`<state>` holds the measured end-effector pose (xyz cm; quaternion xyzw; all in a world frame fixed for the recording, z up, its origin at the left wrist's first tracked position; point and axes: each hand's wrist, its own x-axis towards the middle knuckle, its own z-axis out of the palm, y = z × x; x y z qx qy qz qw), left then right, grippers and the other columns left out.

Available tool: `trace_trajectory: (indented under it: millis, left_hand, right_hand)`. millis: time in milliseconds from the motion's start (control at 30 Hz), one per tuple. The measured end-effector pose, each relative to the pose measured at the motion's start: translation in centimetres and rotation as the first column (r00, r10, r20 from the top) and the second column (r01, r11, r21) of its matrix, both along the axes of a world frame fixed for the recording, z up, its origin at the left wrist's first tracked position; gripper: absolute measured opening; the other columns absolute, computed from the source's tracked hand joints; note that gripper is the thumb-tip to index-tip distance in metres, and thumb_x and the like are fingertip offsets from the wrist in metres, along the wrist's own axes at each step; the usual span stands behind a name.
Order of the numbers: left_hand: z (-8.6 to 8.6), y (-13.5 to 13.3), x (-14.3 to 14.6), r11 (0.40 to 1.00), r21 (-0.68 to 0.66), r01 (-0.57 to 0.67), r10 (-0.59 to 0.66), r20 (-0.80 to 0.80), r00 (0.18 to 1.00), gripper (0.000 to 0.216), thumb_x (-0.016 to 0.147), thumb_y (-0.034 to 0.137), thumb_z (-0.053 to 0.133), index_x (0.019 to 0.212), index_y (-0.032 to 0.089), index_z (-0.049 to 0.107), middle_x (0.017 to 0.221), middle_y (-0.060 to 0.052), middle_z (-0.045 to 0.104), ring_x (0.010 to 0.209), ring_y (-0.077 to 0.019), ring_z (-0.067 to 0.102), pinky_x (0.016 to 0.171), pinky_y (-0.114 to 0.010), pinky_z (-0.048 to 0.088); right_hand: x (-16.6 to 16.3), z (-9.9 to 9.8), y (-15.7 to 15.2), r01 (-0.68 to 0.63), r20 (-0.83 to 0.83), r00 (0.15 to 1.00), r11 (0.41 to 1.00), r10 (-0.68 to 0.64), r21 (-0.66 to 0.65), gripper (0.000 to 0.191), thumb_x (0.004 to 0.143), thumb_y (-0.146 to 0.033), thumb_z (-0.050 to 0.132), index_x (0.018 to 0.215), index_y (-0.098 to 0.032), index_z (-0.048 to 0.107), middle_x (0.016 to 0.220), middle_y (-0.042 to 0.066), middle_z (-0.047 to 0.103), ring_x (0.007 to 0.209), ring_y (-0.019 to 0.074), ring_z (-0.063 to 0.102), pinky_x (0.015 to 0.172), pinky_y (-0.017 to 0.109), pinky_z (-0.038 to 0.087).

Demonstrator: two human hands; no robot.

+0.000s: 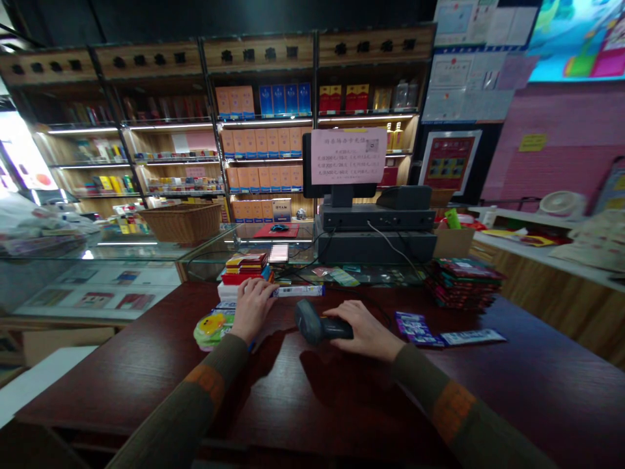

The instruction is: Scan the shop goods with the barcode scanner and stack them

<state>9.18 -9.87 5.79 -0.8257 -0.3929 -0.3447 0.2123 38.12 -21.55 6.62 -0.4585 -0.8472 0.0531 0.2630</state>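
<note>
My right hand point(365, 331) is wrapped round the handle of a dark grey barcode scanner point(312, 323), whose head points left, low over the dark red counter point(303, 404). My left hand point(252, 305) rests with curled fingers on a long white and blue carton point(299, 290) lying flat, just beside a stack of red and yellow boxes point(245, 267). The scanner head sits a short way below the carton's right end.
A till with a screen and a pink notice point(349, 156) stands behind. A pile of dark packets point(461, 281) lies at right, purple packets point(415, 327) near my right hand, a yellow-green toy point(212, 326) at left. Glass cases and a wicker basket point(183, 221) are further left.
</note>
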Motion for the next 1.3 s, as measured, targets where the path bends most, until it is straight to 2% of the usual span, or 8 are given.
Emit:
trace_trajectory:
  millis: [133,300,467,667,767,900,1033,1300]
  left_hand:
    - [-0.1,0.1,-0.4,1.000,-0.002,-0.009,0.009,0.009,1.000,0.027,0.089,0.028,0.065,0.116,0.026,0.067,0.109,-0.005,0.069,0.112,-0.0275,0.054,0.105,-0.047,0.034]
    - [-0.3,0.2,-0.8,1.000,-0.009,-0.003,0.003,0.020,1.000,0.027,0.090,0.028,0.064,0.116,0.027,0.067,0.109,-0.006,0.070,0.112,-0.0269,0.055,0.106,-0.048,0.034]
    - [-0.3,0.5,-1.2,1.000,-0.007,-0.002,0.002,0.018,1.000,0.028,0.090,0.028,0.063,0.118,0.027,0.067,0.110,-0.006,0.070,0.112,-0.0267,0.055,0.107,-0.048,0.033]
    - [0.0,0.3,-1.3,1.000,-0.006,-0.004,0.004,0.026,1.000,0.027,0.089,0.028,0.064,0.116,0.027,0.067,0.108,-0.005,0.070,0.110,-0.0258,0.056,0.109,-0.048,0.033]
    - [0.2,0.2,-1.4,1.000,-0.004,0.011,-0.011,0.031,0.999,0.027,0.089,0.028,0.064,0.116,0.028,0.067,0.106,-0.005,0.069,0.108,-0.0254,0.057,0.109,-0.048,0.033]
    - [0.4,0.2,-1.7,1.000,-0.001,0.030,-0.030,0.046,0.998,0.027,0.089,0.028,0.063,0.116,0.028,0.067,0.105,-0.005,0.069,0.107,-0.0257,0.057,0.109,-0.049,0.033]
    - [0.6,0.1,-2.1,0.999,-0.004,0.037,-0.037,0.043,0.998,0.028,0.089,0.030,0.065,0.117,0.029,0.067,0.105,-0.005,0.069,0.107,-0.0258,0.057,0.108,-0.048,0.033]
    - [0.9,0.3,-3.2,1.000,-0.001,0.016,-0.016,0.038,0.999,0.027,0.090,0.027,0.064,0.117,0.028,0.067,0.105,-0.004,0.071,0.101,-0.0234,0.062,0.106,-0.046,0.033]
  right_hand:
    - [0.6,-1.9,-0.5,-0.004,0.017,1.000,0.999,0.005,-0.052,0.062,0.077,-0.036,0.077,0.133,-0.022,0.057,0.116,0.008,0.067,0.110,0.0257,0.058,0.103,0.042,0.034]
    - [1.0,-3.5,-0.9,0.004,0.044,0.999,0.996,0.000,-0.085,0.058,0.076,-0.036,0.078,0.129,-0.024,0.060,0.114,0.007,0.067,0.110,0.0256,0.057,0.105,0.043,0.032]
    - [0.8,-3.6,-1.2,0.010,0.034,0.999,0.996,-0.006,-0.093,0.054,0.077,-0.037,0.077,0.127,-0.025,0.061,0.114,0.005,0.067,0.110,0.0242,0.057,0.105,0.042,0.033]
    - [1.1,-2.5,-1.0,0.042,0.001,0.999,0.989,-0.042,-0.145,0.060,0.083,-0.056,0.070,0.132,-0.025,0.058,0.113,0.007,0.068,0.109,0.0259,0.058,0.104,0.045,0.035]
    - [0.9,-1.7,0.3,0.153,-0.147,0.974,0.978,-0.174,-0.142,0.042,0.098,-0.049,0.048,0.131,-0.026,0.059,0.109,0.006,0.070,0.106,0.0240,0.061,0.100,0.044,0.039]
    - [0.3,-1.4,3.4,0.291,-0.380,0.863,0.943,-0.333,-0.163,0.036,0.092,-0.041,0.053,0.121,-0.022,0.065,0.100,0.006,0.073,0.094,0.0231,0.066,0.088,0.039,0.048]
    - [-0.6,-1.6,6.6,0.295,-0.534,0.765,0.933,-0.360,-0.206,0.035,0.086,-0.036,0.058,0.115,-0.018,0.068,0.098,0.007,0.075,0.093,0.0227,0.069,0.088,0.037,0.050]
    - [-2.9,-1.7,10.0,0.269,-0.566,0.742,0.933,-0.359,-0.239,0.042,0.080,-0.035,0.065,0.117,-0.014,0.069,0.084,0.006,0.074,0.081,0.0215,0.069,0.080,0.035,0.052]
